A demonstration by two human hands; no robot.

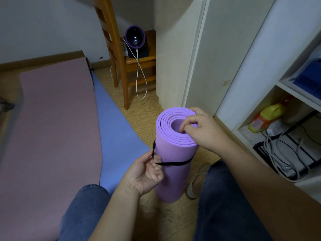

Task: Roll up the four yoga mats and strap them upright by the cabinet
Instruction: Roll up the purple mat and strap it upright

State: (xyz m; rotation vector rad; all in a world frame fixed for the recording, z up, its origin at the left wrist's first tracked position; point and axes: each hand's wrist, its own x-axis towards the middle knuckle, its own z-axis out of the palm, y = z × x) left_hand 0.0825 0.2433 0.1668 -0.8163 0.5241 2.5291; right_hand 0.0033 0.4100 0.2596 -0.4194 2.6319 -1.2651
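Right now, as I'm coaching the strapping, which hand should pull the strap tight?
Left. The left hand pinches the black strap looped round the purple mat; the right hand grips the roll's top edge, holding it upright.

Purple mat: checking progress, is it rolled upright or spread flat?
Rolled and upright: the purple mat stands on end, spiral facing up, right hand gripping its top, black strap around it.
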